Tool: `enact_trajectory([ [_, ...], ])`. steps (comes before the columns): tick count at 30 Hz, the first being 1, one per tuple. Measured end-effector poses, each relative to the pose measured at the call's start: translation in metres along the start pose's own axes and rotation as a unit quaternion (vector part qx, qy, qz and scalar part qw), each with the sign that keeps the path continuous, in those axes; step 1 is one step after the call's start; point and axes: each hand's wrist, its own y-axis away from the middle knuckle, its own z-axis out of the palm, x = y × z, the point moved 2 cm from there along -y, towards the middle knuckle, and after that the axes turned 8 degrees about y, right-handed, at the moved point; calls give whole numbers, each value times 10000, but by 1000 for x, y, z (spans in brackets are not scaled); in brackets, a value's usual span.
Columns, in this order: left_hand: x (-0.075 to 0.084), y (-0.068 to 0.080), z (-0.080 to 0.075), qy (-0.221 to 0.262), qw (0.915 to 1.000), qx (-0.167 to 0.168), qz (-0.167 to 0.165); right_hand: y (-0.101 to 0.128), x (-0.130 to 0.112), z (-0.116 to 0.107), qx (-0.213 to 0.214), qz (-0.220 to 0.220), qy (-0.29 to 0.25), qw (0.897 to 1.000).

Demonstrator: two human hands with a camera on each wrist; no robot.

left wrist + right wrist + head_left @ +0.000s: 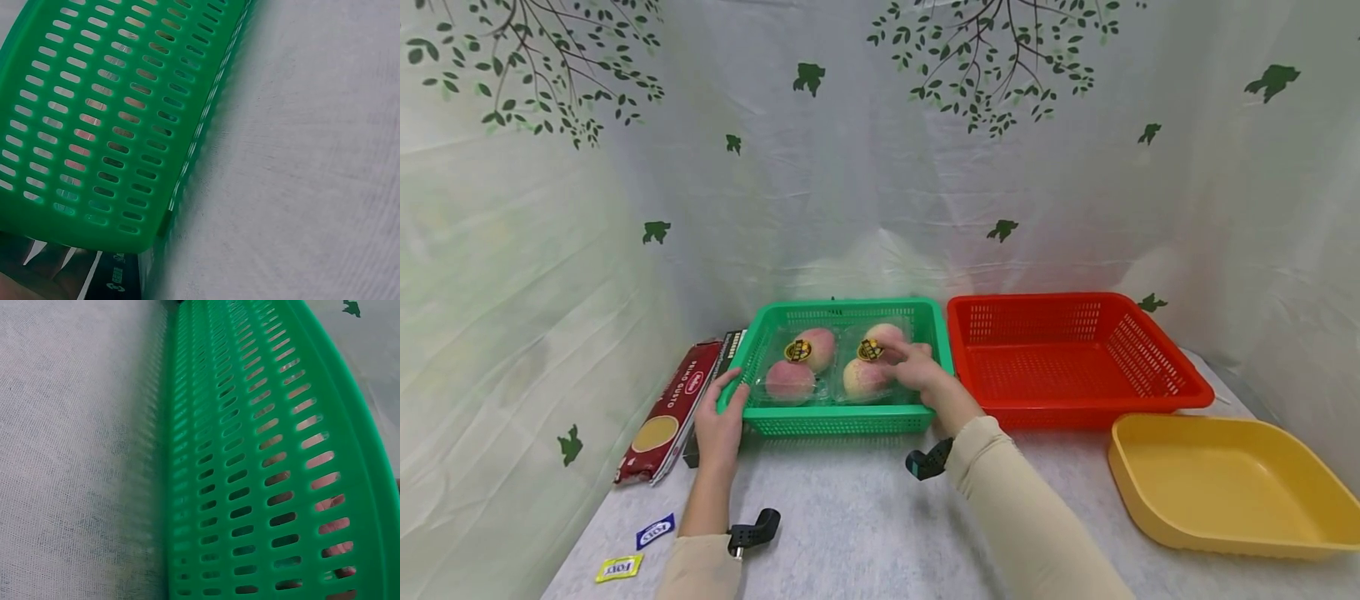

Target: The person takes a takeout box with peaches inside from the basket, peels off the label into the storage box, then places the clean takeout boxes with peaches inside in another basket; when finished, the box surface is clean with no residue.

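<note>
Two peach packs (831, 364) lie side by side in the green basket (842, 421); right hand (917, 371) rests curled on the right pack, left hand (721, 421) grips the basket's left rim.

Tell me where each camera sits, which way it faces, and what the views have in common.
Head: worn on the head, looking forward and down at the table; both forearms, left hand and right hand show.
Left wrist: low beside the green basket, facing its slotted wall; no hand clearly shows.
Right wrist: low at the same basket's wall; only a sliver of skin shows at the right edge.
Shared: all three show the green basket and the table.
</note>
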Motion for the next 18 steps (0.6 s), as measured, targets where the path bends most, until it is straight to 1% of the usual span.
enact_trajectory([
  [6, -1, 0, -1, -45, 10000, 49, 55, 4, -2, -2, 153, -95, -17, 9998],
  [11, -1, 0, 0, -33, 9999, 83, 99, 7, -5, -1, 198, -132, -168, 9996],
  [14, -1, 1, 0, -6, 9999, 69, 103, 11, -9, 1, 404, -86, -227, 9989],
  [18, 0, 0, 0, -17, 9999, 26, 121, 16, -17, 1, 835, -74, -311, 9960],
])
